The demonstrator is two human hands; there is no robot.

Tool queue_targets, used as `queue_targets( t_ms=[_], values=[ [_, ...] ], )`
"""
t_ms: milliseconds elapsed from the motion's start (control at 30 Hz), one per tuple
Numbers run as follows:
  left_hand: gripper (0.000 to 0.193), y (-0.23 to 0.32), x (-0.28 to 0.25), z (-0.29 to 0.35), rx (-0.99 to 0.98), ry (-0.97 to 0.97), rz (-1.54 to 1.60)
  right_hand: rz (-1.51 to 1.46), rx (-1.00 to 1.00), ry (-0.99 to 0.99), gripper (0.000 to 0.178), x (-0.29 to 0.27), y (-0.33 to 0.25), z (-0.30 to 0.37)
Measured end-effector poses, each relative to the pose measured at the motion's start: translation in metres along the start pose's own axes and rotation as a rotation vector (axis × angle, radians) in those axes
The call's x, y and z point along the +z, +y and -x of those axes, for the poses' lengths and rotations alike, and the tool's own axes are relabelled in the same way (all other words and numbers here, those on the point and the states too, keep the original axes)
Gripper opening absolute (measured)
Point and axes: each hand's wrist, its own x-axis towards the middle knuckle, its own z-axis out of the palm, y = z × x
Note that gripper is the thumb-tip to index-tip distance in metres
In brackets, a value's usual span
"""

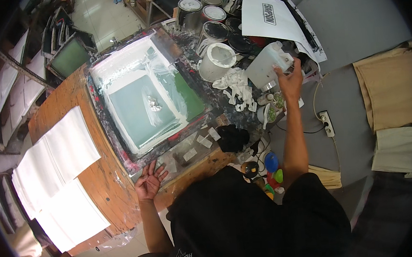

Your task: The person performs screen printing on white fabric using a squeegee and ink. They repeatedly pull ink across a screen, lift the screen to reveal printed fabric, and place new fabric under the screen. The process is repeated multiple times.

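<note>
My right hand [290, 80] has its fingers around the handle end of a translucent white plastic jug [263, 68], which tilts among the paint cans at the table's far right. The handle itself is partly hidden by the fingers. My left hand [150, 181] rests palm up, fingers spread and nothing in them, beside the near edge of a screen printing frame [183, 138]. White paste is smeared around the frame's pale mesh [130, 102], and a small crumpled whitish lump [154, 104] lies on it. Bare green mesh [188, 95] shows at the right side.
White sheets [68, 145] lie on the wooden table [77, 97] at left. Behind the frame's right side stand a white bucket [216, 63], several paint cans [190, 6] and crumpled white rags [234, 86]. A black cloth [233, 137] sits near the front. A power strip [326, 123] is at right.
</note>
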Motion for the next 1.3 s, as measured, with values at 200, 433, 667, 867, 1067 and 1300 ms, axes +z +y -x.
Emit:
queue_targets(
  t_ms=[200,433,667,867,1067,1300],
  values=[
    [0.051,0.001,0.002,0.001,0.011,0.006,-0.01,0.137,-0.072,0.158,0.068,0.055,0.093,-0.004],
    [0.047,-0.002,0.005,0.007,0.043,0.029,-0.026,0.37,-0.28,0.413,0.054,0.074,0.044,0.032],
    [0.046,0.001,-0.002,0.005,0.003,0.001,0.066,-0.276,-0.729,-0.567,0.026,0.212,-0.083,0.133],
    [0.043,-0.006,-0.012,0.008,-0.004,0.063,0.105,-0.258,-0.997,-0.849,0.028,0.302,-0.088,0.139],
    [0.03,-0.005,-0.003,0.009,-0.027,0.044,0.137,-0.263,-0.975,-0.841,0.025,0.369,-0.113,0.101],
    [0.032,0.003,0.005,0.004,-0.045,0.008,0.081,-0.249,-1.023,-1.085,0.027,0.289,-0.091,0.144]
  ],
)
